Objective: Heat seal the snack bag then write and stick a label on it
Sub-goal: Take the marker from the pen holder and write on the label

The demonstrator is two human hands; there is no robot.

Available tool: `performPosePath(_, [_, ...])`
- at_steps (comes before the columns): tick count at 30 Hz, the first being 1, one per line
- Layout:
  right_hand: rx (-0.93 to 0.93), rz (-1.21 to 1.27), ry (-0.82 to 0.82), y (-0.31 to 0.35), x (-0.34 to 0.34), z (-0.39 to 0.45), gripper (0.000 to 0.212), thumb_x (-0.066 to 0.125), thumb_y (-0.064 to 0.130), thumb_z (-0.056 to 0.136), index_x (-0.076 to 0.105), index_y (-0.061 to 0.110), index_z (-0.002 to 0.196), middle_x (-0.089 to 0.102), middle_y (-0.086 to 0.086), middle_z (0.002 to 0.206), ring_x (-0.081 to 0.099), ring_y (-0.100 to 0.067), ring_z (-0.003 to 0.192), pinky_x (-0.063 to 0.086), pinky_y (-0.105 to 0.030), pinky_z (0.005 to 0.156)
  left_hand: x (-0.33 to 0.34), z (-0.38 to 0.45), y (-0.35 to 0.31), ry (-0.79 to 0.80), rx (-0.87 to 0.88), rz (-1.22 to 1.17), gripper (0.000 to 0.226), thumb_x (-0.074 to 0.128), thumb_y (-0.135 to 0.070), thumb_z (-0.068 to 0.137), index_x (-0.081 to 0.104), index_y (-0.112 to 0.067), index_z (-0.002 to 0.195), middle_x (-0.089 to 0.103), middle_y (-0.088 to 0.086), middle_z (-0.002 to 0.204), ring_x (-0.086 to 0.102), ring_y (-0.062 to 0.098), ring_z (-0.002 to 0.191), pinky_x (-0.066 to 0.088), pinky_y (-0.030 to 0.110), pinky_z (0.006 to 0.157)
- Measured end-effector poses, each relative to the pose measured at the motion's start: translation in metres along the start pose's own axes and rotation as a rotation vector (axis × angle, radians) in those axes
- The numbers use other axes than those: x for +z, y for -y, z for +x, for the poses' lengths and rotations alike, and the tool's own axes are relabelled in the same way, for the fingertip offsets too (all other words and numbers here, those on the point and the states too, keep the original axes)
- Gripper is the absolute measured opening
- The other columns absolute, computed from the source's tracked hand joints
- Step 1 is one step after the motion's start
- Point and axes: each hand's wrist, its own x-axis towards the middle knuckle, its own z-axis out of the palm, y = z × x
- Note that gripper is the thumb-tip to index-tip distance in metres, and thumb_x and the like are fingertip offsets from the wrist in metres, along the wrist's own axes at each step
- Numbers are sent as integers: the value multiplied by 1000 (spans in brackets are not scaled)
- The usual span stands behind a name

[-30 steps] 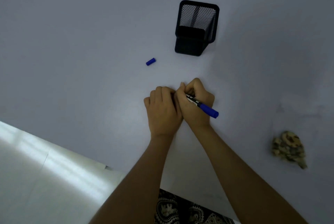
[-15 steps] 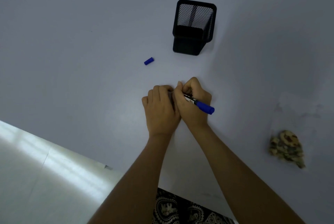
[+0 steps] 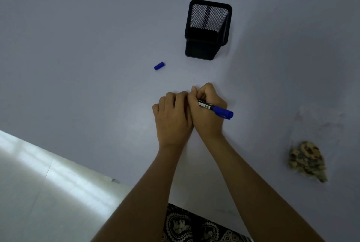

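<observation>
— Pale table (image 3: 78,46): how are the hands placed?
— Left hand (image 3: 172,117) is curled, contents hidden; right hand (image 3: 207,111) grips a pen (image 3: 216,110).
— And the snack bag (image 3: 305,160)?
— Seen well right, nearer the right hand.

On a pale table (image 3: 78,46), the right hand (image 3: 207,113) grips a blue marker (image 3: 216,109), its blue back end pointing to the right and its tip hidden behind the fingers. The left hand (image 3: 172,118) rests knuckles up, pressed against the right hand. What lies under the hands cannot be seen. The marker's blue cap (image 3: 159,65) lies apart, up and to the left. A black mesh pen holder (image 3: 207,29) stands beyond the hands. A clear snack bag (image 3: 306,160) lies well to the right.
</observation>
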Motion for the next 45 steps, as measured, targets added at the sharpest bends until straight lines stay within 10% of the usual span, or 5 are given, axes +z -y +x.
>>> performPosePath(29, [0,-48,-18,-1,2,-2,31,57,10,92,37,16,69,43,1,55,40,-7,45,39,-9,45,0,-1,1,-6,19,10,16,65,-15,83,59,-13,98,61,6,89,54,22,78,40,35,70])
performPosePath(36, [-11,-62,-28,-3,1,0,30,58,9,92,38,16,71,45,1,57,40,-1,46,39,-7,47,5,-1,6,-43,55,16,27,65,-25,83,59,-15,107,57,13,123,39,26,125,23,55,110])
performPosePath(45, [-18,-55,-37,-1,2,0,28,58,10,92,41,16,71,50,-7,56,50,-19,46,46,-21,45,2,2,6,10,10,36,29,62,-31,86,60,-16,112,50,13,136,36,28,134,12,54,115])
